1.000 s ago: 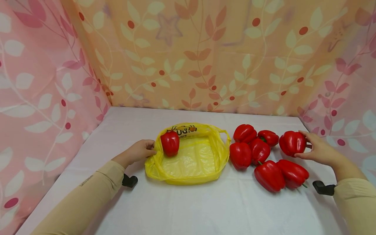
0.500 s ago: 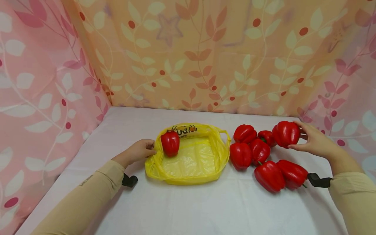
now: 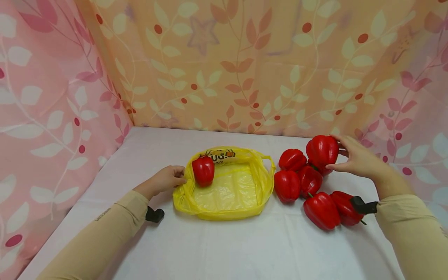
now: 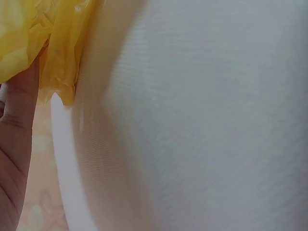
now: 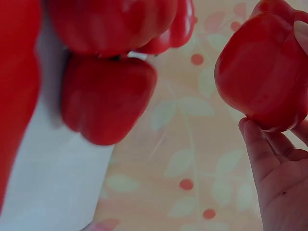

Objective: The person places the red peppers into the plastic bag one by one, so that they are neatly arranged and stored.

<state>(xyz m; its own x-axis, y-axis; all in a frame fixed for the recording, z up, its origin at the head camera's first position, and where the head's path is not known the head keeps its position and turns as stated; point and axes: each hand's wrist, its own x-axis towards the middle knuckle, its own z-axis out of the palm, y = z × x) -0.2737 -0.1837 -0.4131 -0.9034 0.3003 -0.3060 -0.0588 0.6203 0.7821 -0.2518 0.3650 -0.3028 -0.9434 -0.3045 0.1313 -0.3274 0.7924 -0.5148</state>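
My left hand pinches the left rim of a yellow plastic bag, which lies with its mouth wide. In the left wrist view, fingers meet the crumpled bag film. One red bell pepper sits inside the bag at its left side. My right hand holds another red bell pepper, raised above the pile and partly covering a pepper behind it. The right wrist view shows thumb and fingers around this held pepper, apart from the pepper on the table.
Several red bell peppers lie right of the bag, among them one at the back, one beside the bag and one in front. A white cloth covers the table. Patterned curtains enclose the back and sides.
My right hand has lifted the held bell pepper and carried it leftward, over the pile's back part. The left hand and bag have stayed in place.
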